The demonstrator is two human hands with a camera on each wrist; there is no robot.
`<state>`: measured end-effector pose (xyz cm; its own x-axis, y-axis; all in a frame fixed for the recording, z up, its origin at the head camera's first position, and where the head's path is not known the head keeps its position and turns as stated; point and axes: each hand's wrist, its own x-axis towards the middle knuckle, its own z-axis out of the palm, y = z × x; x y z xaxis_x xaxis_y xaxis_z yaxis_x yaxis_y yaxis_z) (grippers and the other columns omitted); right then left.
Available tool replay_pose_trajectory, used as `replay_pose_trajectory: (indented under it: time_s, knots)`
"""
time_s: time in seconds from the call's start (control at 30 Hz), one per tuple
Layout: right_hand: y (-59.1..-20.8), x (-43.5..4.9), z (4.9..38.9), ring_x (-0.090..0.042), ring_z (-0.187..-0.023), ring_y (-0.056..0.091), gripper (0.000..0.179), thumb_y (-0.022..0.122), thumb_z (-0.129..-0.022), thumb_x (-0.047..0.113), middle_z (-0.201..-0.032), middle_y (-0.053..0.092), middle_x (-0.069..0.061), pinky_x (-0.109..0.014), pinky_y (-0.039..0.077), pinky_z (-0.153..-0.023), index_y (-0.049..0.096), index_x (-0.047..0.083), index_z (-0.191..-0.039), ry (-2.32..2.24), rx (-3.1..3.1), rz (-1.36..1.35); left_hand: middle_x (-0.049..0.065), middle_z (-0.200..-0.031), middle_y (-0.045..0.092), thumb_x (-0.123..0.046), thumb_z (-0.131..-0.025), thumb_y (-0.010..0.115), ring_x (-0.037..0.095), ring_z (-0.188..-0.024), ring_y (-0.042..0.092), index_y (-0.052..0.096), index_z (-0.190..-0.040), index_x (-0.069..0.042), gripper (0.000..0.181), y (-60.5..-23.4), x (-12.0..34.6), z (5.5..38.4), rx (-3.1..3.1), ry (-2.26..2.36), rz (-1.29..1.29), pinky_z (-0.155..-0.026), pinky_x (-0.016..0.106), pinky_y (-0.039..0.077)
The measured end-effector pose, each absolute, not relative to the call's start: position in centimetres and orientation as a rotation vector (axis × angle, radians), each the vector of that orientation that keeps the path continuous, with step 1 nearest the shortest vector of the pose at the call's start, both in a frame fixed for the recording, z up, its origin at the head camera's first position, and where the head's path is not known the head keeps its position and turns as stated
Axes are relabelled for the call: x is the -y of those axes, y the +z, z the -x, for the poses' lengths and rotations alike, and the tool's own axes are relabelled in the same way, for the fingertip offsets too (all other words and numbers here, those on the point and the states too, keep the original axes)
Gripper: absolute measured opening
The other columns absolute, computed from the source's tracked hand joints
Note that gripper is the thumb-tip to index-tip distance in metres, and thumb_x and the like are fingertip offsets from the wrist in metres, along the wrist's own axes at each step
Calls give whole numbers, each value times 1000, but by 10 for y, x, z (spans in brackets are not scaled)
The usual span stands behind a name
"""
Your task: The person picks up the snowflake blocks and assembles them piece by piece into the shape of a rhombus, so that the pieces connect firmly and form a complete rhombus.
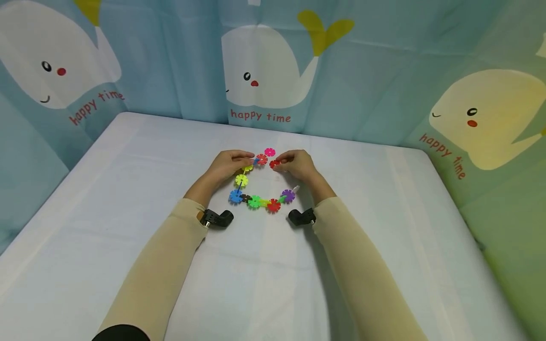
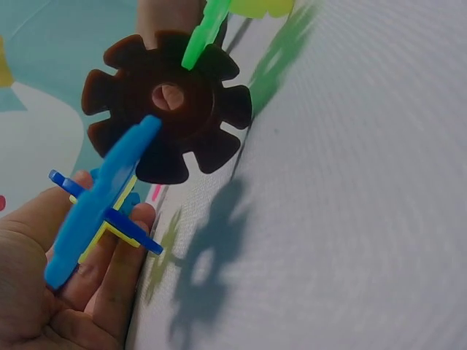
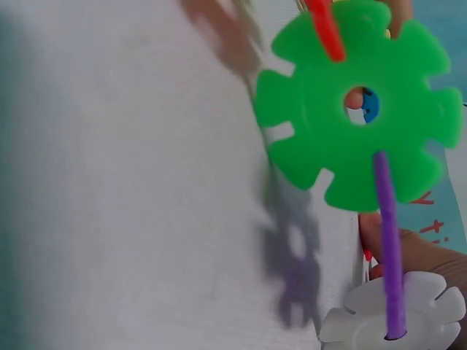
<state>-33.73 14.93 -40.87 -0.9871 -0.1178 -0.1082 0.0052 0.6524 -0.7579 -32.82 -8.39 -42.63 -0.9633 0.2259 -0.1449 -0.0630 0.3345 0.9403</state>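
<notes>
A curved chain of slotted plastic snowflake discs lies between the hands. It runs through a yellow disc (image 1: 241, 180), a blue disc (image 1: 236, 196), a brown disc (image 2: 120, 95), a green disc (image 3: 306, 168), a red disc, a purple disc (image 1: 288, 195) and a white disc (image 3: 430, 310). My left hand (image 1: 228, 163) grips the chain's far left end, its fingertips by a coral disc (image 1: 262, 159). Opposite, my right hand (image 1: 298, 165) pinches a separate red snowflake disc (image 1: 274, 164) between thumb and fingers. A small gap divides that disc from the coral one.
A pink disc (image 1: 269, 152) lies just beyond the hands. White cloth covers the table (image 1: 384, 227); a blue curtain with whales (image 1: 268, 66) hangs along its back edge. Black wrist cameras (image 1: 218, 218) reach inward from both sleeves, near the chain.
</notes>
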Motion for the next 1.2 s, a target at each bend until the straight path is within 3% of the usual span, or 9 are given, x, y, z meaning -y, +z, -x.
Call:
replay_pose_trajectory:
  time_s: [0.5, 1.2]
  knots:
    - [-407, -153, 334, -16, -83, 52, 30, 80, -82, 14, -92, 62, -5, -24, 43, -74, 68, 3, -108, -1242, -2663, 150, 5, -130, 65, -35, -95, 66, 21, -115, 60, 67, -127, -16, 38, -429, 82, 328, -2348, 1649, -157, -99, 38, 48]
    - [-431, -170, 316, -12, -94, 60, 24, 63, -97, 9, -105, 65, -10, -21, 54, -83, 66, 1, -119, -1765, -2543, 298, 4, -128, 65, -39, -94, 67, 21, -115, 58, 67, -127, -16, 40, -423, 72, 326, -2431, 1568, -268, -98, 38, 48]
